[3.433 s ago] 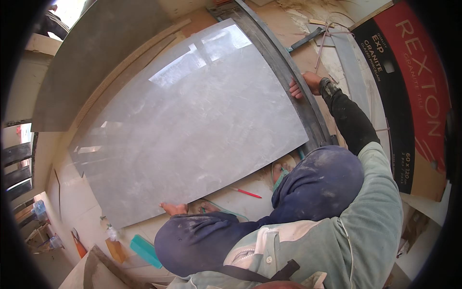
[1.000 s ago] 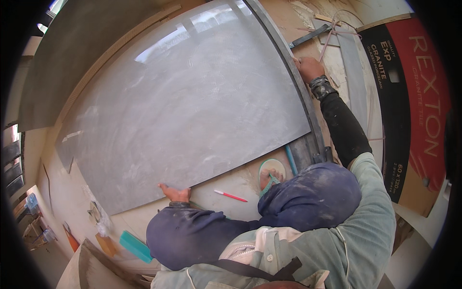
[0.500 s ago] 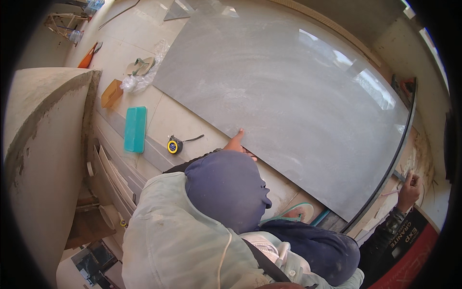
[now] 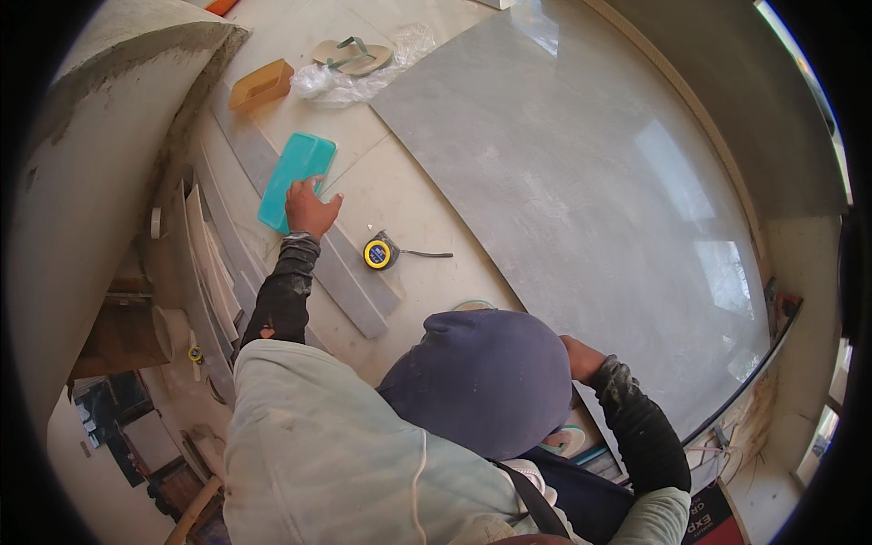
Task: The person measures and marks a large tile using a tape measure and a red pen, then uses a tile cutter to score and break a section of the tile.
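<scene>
My left hand (image 4: 312, 211) is over the near right edge of a long teal plastic case (image 4: 300, 168), thumb spread from the fingers. It appears to touch the case without gripping it. To its right a tape measure (image 4: 377, 253) with a yellow-ringed face and black strap lies on the pale floor. My right hand (image 4: 584, 359) is beside my blue-trousered knee (image 4: 481, 381), near the edge of a large grey tile slab (image 4: 581, 191). The knee hides its fingers. The slab lies flat, with glossy reflections and dusty smears.
Grey strips (image 4: 350, 282) lie under and beside the case. Beyond are an amber open box (image 4: 261, 86), a sandal (image 4: 352, 56) and crumpled clear plastic (image 4: 336, 86). A curved plastered wall (image 4: 118, 182) rises at left; a printed carton (image 4: 713, 518) stands at lower right.
My left hand has left the slab's edge and reached to the teal case. My right hand has come in from the far right to beside my knee. The view has shifted too.
</scene>
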Demonstrator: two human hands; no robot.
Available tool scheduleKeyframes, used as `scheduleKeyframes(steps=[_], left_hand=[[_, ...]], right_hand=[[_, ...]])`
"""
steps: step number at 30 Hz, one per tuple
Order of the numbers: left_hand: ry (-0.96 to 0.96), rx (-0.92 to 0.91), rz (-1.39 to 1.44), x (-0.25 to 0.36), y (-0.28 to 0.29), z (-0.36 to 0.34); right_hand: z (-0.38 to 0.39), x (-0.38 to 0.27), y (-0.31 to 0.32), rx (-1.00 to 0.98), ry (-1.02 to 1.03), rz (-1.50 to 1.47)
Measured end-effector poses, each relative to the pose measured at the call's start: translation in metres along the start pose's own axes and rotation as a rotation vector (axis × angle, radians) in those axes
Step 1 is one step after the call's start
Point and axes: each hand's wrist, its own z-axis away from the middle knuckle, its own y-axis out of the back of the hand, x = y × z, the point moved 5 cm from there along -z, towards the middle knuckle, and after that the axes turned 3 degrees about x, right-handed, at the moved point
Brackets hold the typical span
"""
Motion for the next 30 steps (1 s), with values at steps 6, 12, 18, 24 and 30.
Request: scheduleKeyframes(steps=[6,12,18,24,30], left_hand=[[0.418,-0.158,-0.032,-0.156,-0.026,-0.008],[0.342,-0.113,0.33,-0.162,-0.05,-0.003],[0.187,0.038,0.28,-0.145,-0.027,-0.01],[-0.011,-0.008,0.327,-0.089,0.012,0.0],[-0.164,-0.041,0.326,-0.039,0.015,-0.004]], right_hand=[[-0.159,-0.009,-0.044,0.377,0.188,-1.422],[-0.182,-0.009,-0.043,0.485,0.595,-1.842],[-0.178,-0.019,-0.044,0.511,0.537,-1.929],[-0.153,-0.037,-0.05,0.574,0.547,-1.952],[-0.133,-0.057,-0.056,0.589,0.543,-2.012]])
